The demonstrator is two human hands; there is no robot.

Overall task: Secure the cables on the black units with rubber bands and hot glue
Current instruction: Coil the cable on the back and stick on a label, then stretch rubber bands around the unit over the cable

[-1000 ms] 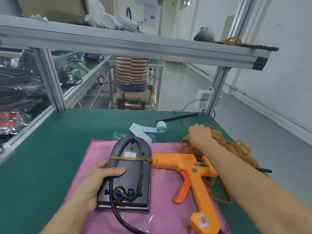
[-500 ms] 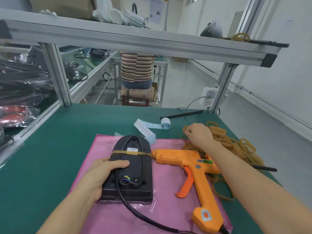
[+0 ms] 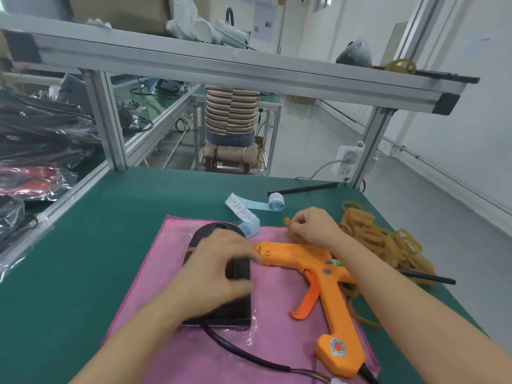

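the left hand [image 3: 221, 268] lies over the black unit [image 3: 219, 273] on the pink cloth [image 3: 155, 275], its grip blurred, i can't tell. right hand [image 3: 313, 225] pinches a rubber band [image 3: 288, 221] beyond the glue gun [image 3: 313, 270].

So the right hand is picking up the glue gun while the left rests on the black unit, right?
Not quite. In the head view the right hand pinches a rubber band; the glue gun lies untouched on the pink cloth. The left hand does rest on the black unit.

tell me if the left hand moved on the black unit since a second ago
Yes. The left hand slid from the unit's left edge across its top, toward the glue gun.
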